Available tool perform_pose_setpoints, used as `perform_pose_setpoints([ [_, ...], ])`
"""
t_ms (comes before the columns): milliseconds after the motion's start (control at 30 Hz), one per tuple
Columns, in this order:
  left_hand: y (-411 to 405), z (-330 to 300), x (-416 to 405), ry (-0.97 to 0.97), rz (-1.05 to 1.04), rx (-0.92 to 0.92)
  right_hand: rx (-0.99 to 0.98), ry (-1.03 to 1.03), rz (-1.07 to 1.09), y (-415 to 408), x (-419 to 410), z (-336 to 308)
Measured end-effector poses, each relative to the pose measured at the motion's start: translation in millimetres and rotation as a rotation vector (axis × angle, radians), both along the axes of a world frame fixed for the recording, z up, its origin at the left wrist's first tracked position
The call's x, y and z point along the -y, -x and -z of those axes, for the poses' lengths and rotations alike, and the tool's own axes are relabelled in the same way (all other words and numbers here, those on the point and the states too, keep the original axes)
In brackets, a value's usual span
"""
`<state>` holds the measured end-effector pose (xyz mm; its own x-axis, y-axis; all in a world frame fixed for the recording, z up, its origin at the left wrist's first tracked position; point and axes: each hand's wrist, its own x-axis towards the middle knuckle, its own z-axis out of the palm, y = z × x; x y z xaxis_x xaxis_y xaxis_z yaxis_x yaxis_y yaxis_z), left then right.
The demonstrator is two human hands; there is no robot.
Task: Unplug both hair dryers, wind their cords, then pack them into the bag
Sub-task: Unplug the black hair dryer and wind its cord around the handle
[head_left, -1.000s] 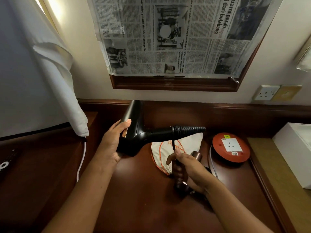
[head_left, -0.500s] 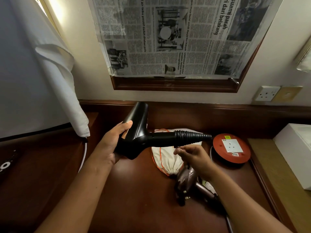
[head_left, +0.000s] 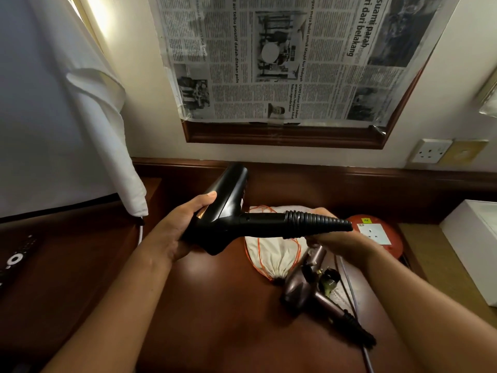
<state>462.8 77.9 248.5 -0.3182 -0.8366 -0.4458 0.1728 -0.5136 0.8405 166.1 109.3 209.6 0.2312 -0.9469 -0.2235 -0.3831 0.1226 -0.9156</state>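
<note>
My left hand (head_left: 177, 232) holds a black hair dryer (head_left: 228, 211) by its body, above the desk, handle pointing right. Black cord is coiled in tight turns around the handle's end (head_left: 317, 224). My right hand (head_left: 347, 242) sits just behind and under that coiled tip, fingers curled on it; the loose cord end is hidden. A mauve hair dryer (head_left: 301, 289) lies on the desk below my right hand, its plug (head_left: 330, 281) and cord beside it. The white drawstring bag (head_left: 271, 254) with an orange string lies flat on the desk between the two dryers.
A red round extension reel (head_left: 395, 246) with a white socket sits right of the bag. A wall socket (head_left: 430, 154) is at upper right, a white box (head_left: 473, 246) at the right edge, a remote (head_left: 13, 262) far left. White cloth (head_left: 107, 135) hangs at left.
My right hand rose from low over the mauve dryer up to the tip of the black dryer's handle, and the hanging cord is gone from view. The black dryer shifted slightly right.
</note>
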Motion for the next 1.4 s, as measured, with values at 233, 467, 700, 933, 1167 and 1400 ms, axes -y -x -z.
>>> perform_pose_setpoints([
  [233, -3.8, 9.8, -4.4, 0.038, 0.123, 0.042, -0.333, 0.152, -0.177, 4.2, 25.0, -21.5],
  [467, -4.2, 9.6, -2.8, 0.073, 0.206, 0.066, -0.699, 0.244, -0.118, 5.6, 26.4, -37.2],
  [700, 6.9, 9.5, 0.9, 0.165, 0.170, 0.181, -0.690, 0.374, -0.159, -3.2, 19.6, -52.8],
  [933, 19.8, 10.3, -2.4, 0.250, -0.007, 0.343, -0.805, 0.441, -0.161, -17.5, 9.2, -64.6],
  [1167, 29.6, 9.5, -3.9, 0.297, -0.222, 0.286, -0.848, 0.422, -0.142, -30.7, -11.7, -64.5],
  [1400, 32.5, 12.9, -1.5, 0.270, -0.366, 0.238, -0.609, 0.413, 0.074, -43.4, -36.7, -50.1],
])
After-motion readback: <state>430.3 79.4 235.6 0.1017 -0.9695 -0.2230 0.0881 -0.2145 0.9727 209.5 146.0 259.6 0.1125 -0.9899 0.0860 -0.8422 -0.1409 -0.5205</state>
